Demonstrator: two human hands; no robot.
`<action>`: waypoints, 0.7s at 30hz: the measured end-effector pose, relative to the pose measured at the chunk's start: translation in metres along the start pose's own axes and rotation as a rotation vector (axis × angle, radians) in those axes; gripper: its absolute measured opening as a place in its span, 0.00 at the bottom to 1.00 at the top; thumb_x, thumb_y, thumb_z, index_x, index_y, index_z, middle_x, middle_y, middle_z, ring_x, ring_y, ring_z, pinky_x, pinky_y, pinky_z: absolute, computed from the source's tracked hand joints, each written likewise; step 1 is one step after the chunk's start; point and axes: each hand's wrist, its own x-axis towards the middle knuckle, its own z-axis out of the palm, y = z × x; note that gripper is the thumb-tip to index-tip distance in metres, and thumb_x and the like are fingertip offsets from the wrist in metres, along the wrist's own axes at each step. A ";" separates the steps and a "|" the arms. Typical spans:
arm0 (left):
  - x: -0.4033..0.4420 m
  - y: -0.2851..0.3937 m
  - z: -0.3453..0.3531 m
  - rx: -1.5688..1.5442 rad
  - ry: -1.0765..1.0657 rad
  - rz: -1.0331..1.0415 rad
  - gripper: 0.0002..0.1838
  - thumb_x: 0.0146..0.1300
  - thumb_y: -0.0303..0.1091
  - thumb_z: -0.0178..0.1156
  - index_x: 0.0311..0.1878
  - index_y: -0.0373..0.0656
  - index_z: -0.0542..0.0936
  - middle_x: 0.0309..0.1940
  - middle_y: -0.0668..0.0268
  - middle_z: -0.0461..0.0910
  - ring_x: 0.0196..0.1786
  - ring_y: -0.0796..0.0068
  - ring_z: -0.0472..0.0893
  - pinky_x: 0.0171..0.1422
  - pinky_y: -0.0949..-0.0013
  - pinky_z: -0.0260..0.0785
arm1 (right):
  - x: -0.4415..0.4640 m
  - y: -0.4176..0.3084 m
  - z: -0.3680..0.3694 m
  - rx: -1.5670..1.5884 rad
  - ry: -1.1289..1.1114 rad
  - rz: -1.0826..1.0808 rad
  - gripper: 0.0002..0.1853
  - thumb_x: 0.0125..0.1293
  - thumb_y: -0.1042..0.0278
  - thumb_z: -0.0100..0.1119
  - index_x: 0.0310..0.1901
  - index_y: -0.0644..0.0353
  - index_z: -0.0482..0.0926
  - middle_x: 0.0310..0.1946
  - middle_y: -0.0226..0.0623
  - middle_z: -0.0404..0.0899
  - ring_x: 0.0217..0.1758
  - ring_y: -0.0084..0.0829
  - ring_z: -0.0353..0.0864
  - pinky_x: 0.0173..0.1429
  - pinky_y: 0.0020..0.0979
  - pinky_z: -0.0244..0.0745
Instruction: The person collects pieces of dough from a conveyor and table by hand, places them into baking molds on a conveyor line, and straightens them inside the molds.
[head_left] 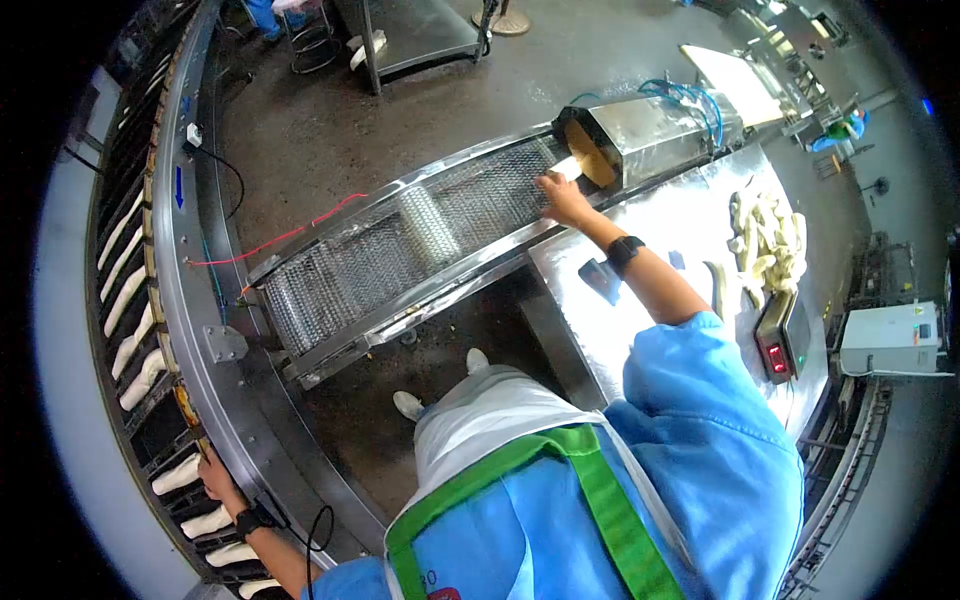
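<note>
My right hand (567, 203) is stretched out over the far end of a mesh conveyor (380, 240), its fingers closed on a short, pale dough-like piece (566, 168). That piece is beside the opening of a metal housing (650, 135). Far to the left, my left hand (215, 476) reaches over the rail of a curved conveyor. It is next to a white dough-like strip (177, 475) lying in one of the dark trays; its fingers are too small and partly hidden to show whether they grip anything. Several similar strips (128, 300) lie along this conveyor.
A steel table (640, 290) at right holds a pile of pale strips (768, 235) and a scale (776, 340) with a red display. A red cord (300, 230) crosses the mesh conveyor's side. A metal cart (425, 40) stands behind, and another person (845, 128) is far right.
</note>
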 end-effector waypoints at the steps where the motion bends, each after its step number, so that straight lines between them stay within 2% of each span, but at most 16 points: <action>1: -0.015 -0.004 -0.005 -0.045 0.010 -0.112 0.30 0.56 0.54 0.40 0.54 0.40 0.63 0.50 0.55 0.65 0.50 0.55 0.66 0.52 0.59 0.56 | -0.003 0.009 -0.006 -0.065 0.012 0.045 0.33 0.40 0.71 0.60 0.52 0.44 0.61 0.52 0.44 0.56 0.49 0.49 0.62 0.50 0.41 0.64; 5: -0.059 -0.004 -0.030 0.004 0.044 -0.041 0.34 0.51 0.59 0.44 0.53 0.41 0.64 0.51 0.55 0.65 0.50 0.55 0.66 0.53 0.59 0.56 | 0.010 0.017 -0.021 -0.297 0.005 0.075 0.31 0.42 0.72 0.57 0.52 0.44 0.61 0.52 0.42 0.58 0.50 0.46 0.63 0.51 0.43 0.63; 6: -0.061 -0.014 -0.021 -0.026 0.132 0.038 0.30 0.51 0.55 0.48 0.51 0.43 0.66 0.48 0.56 0.68 0.47 0.56 0.69 0.51 0.60 0.58 | 0.026 0.028 -0.010 -0.353 0.064 0.020 0.31 0.43 0.70 0.57 0.52 0.44 0.61 0.51 0.41 0.59 0.50 0.44 0.64 0.51 0.44 0.62; 7: -0.090 0.029 -0.055 -0.321 0.018 -0.039 0.27 0.51 0.52 0.50 0.49 0.41 0.68 0.45 0.55 0.70 0.46 0.57 0.70 0.50 0.62 0.60 | 0.036 0.025 -0.016 -0.459 0.010 -0.059 0.27 0.46 0.69 0.56 0.51 0.47 0.63 0.49 0.40 0.63 0.50 0.40 0.64 0.51 0.44 0.61; 8: -0.099 0.037 -0.063 -0.350 0.013 -0.107 0.24 0.52 0.48 0.52 0.48 0.40 0.69 0.43 0.54 0.72 0.45 0.58 0.71 0.49 0.64 0.62 | 0.033 0.000 -0.032 -0.458 -0.028 -0.015 0.24 0.47 0.68 0.55 0.50 0.48 0.66 0.47 0.40 0.65 0.48 0.39 0.65 0.51 0.42 0.61; 9: -0.109 0.054 -0.073 -0.483 0.009 -0.081 0.22 0.52 0.43 0.52 0.48 0.41 0.69 0.43 0.56 0.72 0.46 0.60 0.71 0.49 0.65 0.61 | 0.052 0.013 -0.016 -0.382 -0.073 0.006 0.23 0.49 0.66 0.55 0.49 0.50 0.66 0.46 0.40 0.66 0.49 0.40 0.65 0.49 0.38 0.63; 10: -0.109 0.057 -0.070 -0.360 0.078 -0.064 0.21 0.51 0.41 0.53 0.46 0.41 0.70 0.43 0.56 0.72 0.46 0.61 0.71 0.49 0.64 0.61 | 0.075 0.032 0.001 -0.444 -0.038 -0.122 0.24 0.48 0.63 0.56 0.50 0.50 0.66 0.45 0.41 0.67 0.47 0.41 0.67 0.46 0.36 0.66; 11: -0.120 0.078 -0.088 -0.327 0.111 0.006 0.22 0.48 0.44 0.54 0.44 0.41 0.71 0.42 0.55 0.72 0.46 0.58 0.71 0.49 0.64 0.60 | 0.094 0.035 -0.001 -0.387 -0.161 -0.122 0.28 0.45 0.61 0.59 0.51 0.54 0.65 0.45 0.43 0.69 0.45 0.42 0.70 0.46 0.37 0.66; 12: -0.114 0.075 -0.084 -0.244 0.074 -0.021 0.23 0.45 0.46 0.56 0.42 0.40 0.72 0.40 0.54 0.72 0.46 0.56 0.70 0.48 0.64 0.60 | 0.089 0.008 -0.035 -0.203 -0.172 -0.058 0.31 0.41 0.60 0.61 0.50 0.57 0.65 0.44 0.45 0.70 0.44 0.41 0.71 0.48 0.37 0.65; 13: -0.114 0.073 -0.080 -0.252 0.097 -0.008 0.27 0.44 0.49 0.55 0.44 0.38 0.70 0.41 0.54 0.72 0.48 0.56 0.68 0.51 0.61 0.57 | 0.091 -0.010 -0.060 -0.167 -0.139 -0.054 0.31 0.41 0.61 0.61 0.50 0.59 0.65 0.44 0.45 0.70 0.47 0.41 0.69 0.50 0.37 0.63; 14: -0.112 0.064 -0.067 -0.093 0.089 -0.066 0.31 0.45 0.51 0.53 0.48 0.38 0.67 0.46 0.55 0.69 0.52 0.58 0.65 0.56 0.60 0.50 | 0.108 0.002 -0.062 -0.189 0.074 -0.292 0.29 0.43 0.62 0.60 0.49 0.60 0.66 0.39 0.44 0.73 0.42 0.37 0.73 0.42 0.36 0.69; 15: -0.109 0.053 -0.052 -0.074 0.093 -0.047 0.33 0.46 0.53 0.52 0.51 0.40 0.64 0.50 0.56 0.65 0.55 0.59 0.62 0.60 0.59 0.44 | 0.099 -0.028 -0.087 0.018 -0.040 -0.158 0.24 0.44 0.65 0.57 0.46 0.60 0.68 0.34 0.42 0.74 0.37 0.33 0.74 0.36 0.32 0.70; 16: -0.110 0.047 -0.044 -0.104 0.146 -0.043 0.31 0.47 0.52 0.52 0.51 0.39 0.65 0.52 0.57 0.62 0.56 0.60 0.60 0.61 0.60 0.42 | 0.086 -0.061 -0.129 0.219 -0.152 -0.014 0.19 0.46 0.68 0.55 0.42 0.60 0.69 0.30 0.40 0.74 0.32 0.29 0.75 0.29 0.29 0.72; 18: -0.116 0.052 -0.059 -0.122 0.151 -0.018 0.28 0.48 0.50 0.51 0.48 0.41 0.68 0.49 0.58 0.66 0.53 0.61 0.63 0.59 0.60 0.44 | 0.074 -0.093 -0.173 0.638 -0.143 -0.174 0.17 0.46 0.71 0.55 0.40 0.63 0.69 0.28 0.34 0.72 0.28 0.23 0.72 0.24 0.22 0.69; 19: -0.115 0.049 -0.063 -0.132 0.156 -0.034 0.28 0.48 0.50 0.51 0.48 0.41 0.68 0.49 0.58 0.66 0.53 0.61 0.63 0.59 0.60 0.44 | 0.065 -0.125 -0.197 0.693 -0.145 -0.270 0.20 0.45 0.69 0.56 0.42 0.65 0.67 0.29 0.35 0.72 0.30 0.23 0.72 0.25 0.23 0.69; 21: -0.111 0.042 -0.071 -0.178 0.164 0.043 0.21 0.48 0.49 0.52 0.41 0.43 0.74 0.40 0.61 0.72 0.48 0.63 0.68 0.55 0.60 0.49 | 0.037 -0.201 -0.234 0.829 -0.131 -0.439 0.22 0.46 0.67 0.56 0.43 0.67 0.65 0.32 0.36 0.71 0.33 0.24 0.71 0.28 0.25 0.69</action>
